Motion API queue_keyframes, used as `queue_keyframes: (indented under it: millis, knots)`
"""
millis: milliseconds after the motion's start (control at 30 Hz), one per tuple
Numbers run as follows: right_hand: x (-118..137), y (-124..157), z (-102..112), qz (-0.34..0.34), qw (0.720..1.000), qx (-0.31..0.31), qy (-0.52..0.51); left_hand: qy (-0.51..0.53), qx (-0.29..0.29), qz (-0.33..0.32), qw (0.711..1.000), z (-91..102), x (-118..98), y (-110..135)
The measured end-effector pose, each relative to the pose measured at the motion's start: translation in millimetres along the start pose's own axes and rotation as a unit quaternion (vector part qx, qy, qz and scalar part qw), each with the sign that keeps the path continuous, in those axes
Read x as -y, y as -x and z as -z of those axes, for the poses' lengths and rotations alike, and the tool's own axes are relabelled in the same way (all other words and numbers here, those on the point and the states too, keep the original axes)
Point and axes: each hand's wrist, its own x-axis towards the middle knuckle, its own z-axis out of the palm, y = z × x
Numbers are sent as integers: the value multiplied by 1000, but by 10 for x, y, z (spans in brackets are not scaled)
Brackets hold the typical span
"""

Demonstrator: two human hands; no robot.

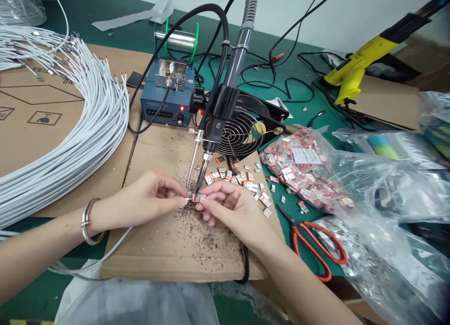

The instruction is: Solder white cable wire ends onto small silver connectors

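My left hand [149,201] is closed, with thumb and forefinger pinching the end of a white cable [121,240] that trails out below the wrist. My right hand [237,210] pinches a small metal connector [201,198], held against the cable end. Right above them, the tip of a clamped soldering iron [202,175] points down at the joint; whether it touches, I cannot tell. Beside the iron a thin metal solder feed tube [193,163] reaches to the same spot. Small red-and-white connector boards [239,179] lie scattered just behind my right hand.
A large bundle of white cables [105,123] curves along the left. Behind the cardboard [151,250] stand a blue solder feeder [165,107], a solder spool [181,41] and a fan [239,133]. On the right lie orange-handled scissors [316,243] and a bag of connectors [305,170].
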Motion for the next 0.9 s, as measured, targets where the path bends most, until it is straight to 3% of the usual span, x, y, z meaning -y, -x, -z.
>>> queue_keyframes:
  millis: [900]
  knots:
    - [9,14,26,30,999,15,6,-26,-21,11,999,11,-40,34]
